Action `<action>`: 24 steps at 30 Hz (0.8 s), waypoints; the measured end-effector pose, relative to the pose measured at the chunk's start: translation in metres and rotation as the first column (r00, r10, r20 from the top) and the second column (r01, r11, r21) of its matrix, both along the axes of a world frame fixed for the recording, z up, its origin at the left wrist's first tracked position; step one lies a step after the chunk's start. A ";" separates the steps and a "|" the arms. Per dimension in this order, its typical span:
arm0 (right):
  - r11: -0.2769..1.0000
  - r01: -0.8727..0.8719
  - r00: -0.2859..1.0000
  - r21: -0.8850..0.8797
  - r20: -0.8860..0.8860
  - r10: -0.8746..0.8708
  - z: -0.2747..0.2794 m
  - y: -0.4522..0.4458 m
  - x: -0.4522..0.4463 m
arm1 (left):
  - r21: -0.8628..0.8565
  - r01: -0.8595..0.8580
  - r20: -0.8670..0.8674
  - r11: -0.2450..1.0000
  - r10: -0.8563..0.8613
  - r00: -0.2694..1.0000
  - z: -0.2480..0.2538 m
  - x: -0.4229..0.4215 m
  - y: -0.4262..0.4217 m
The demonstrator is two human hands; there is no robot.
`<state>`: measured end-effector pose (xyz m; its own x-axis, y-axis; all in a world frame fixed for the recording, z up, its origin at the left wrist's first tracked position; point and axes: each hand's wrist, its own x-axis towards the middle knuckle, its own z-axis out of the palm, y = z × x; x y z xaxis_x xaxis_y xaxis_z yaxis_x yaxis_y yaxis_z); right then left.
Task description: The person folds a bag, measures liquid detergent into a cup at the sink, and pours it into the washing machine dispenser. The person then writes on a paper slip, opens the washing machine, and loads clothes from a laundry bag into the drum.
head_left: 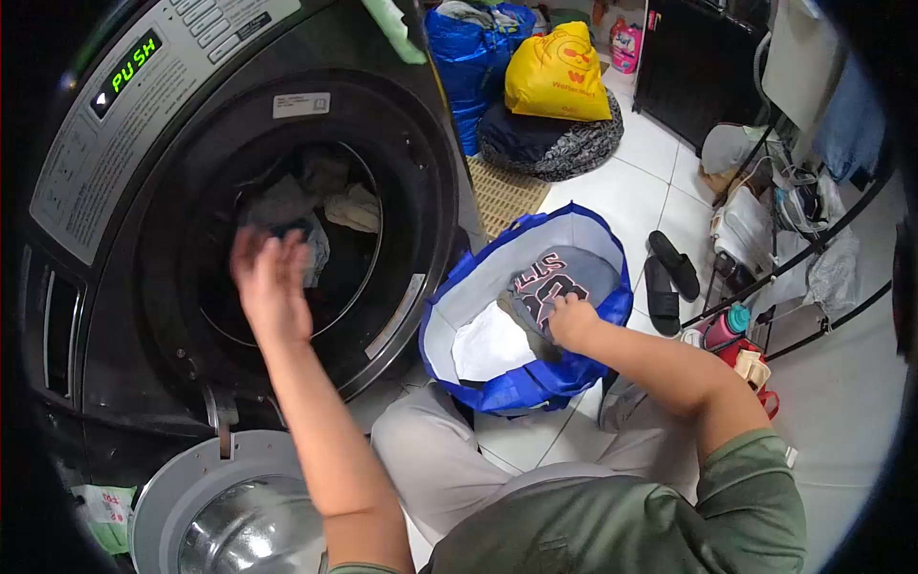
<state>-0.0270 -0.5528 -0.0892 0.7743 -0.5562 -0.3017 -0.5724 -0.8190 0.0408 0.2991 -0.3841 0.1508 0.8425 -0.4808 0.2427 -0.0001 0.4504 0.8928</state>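
My left hand (pixel 273 285) is raised at the mouth of the front-loading washing machine (pixel 124 316); its fingers are spread, slightly blurred, and hold nothing. Behind it, several grey and beige clothes (pixel 352 208) lie inside the dark drum. My right hand (pixel 572 323) reaches into a blue laundry bag (pixel 617 258) on the floor. Its fingers are closed on a dark grey shirt (pixel 564 271) with printed lettering. Beside that shirt in the bag are a white cloth (pixel 490 344) and an olive cloth (pixel 543 346).
The washer's round door (pixel 158 512) hangs open at lower left. Black slippers (pixel 662 295) lie right of the bag. A metal rack (pixel 813 253) stands at right. Farther back are a yellow bag (pixel 559 77), a dark round cushion (pixel 545 143) and a full blue bag (pixel 459 72).
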 end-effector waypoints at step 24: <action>0.656 -0.072 0.263 0.751 0.649 -0.714 0.159 -0.050 -0.055 | 0.413 0.417 0.309 0.810 -0.555 0.772 -0.082 -0.117 -0.029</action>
<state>-0.0824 -0.6028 0.0699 0.5340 -0.8441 0.0481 -0.1306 -0.1386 -0.9817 0.1818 -0.4135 0.0692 0.3333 -0.9033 0.2701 -0.2407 0.1954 0.9507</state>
